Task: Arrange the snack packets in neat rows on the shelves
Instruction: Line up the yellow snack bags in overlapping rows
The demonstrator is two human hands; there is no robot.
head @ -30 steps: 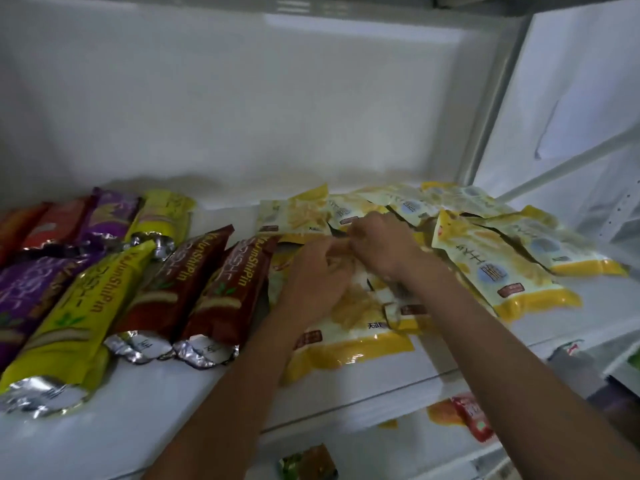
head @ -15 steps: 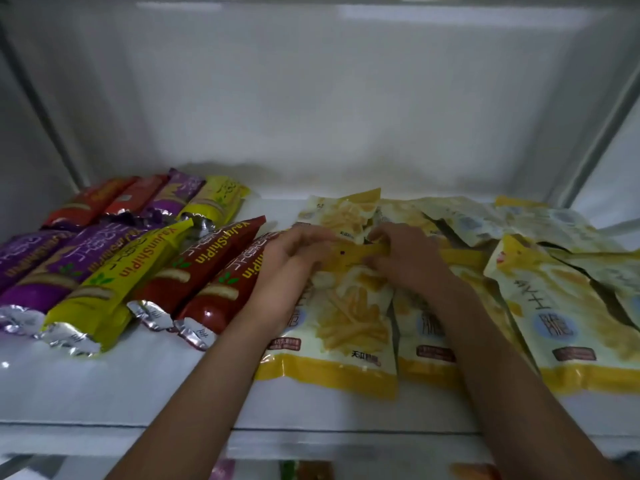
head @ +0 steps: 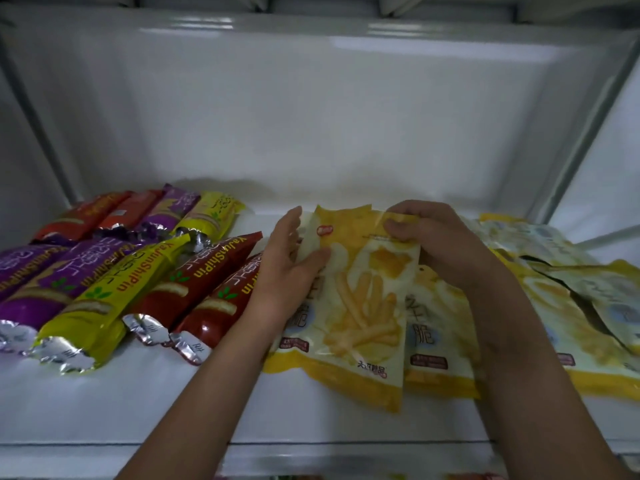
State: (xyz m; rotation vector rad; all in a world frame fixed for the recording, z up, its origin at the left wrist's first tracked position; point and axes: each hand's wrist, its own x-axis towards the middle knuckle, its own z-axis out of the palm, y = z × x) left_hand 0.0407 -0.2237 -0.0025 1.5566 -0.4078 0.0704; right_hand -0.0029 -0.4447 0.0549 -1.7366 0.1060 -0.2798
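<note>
A yellow fries packet (head: 363,306) lies on the white shelf (head: 173,403) in the middle, on top of other yellow packets. My left hand (head: 287,268) holds its upper left edge, thumb on the front and fingers straight behind. My right hand (head: 436,244) pinches its top right corner with curled fingers. More yellow packets (head: 568,306) overlap loosely to the right. On the left, long tube packets (head: 131,278) in red, purple and yellow lie side by side in two rows.
The shelf's white back wall (head: 311,126) rises behind the packets. A grey upright (head: 581,140) stands at the right, another at the left. A strip of bare shelf runs along the front edge. Packets on a lower shelf peek out at the bottom.
Both hands have shifted back with the top of the fries packet. My left hand has opened along its left edge. The camera now faces the shelf more squarely.
</note>
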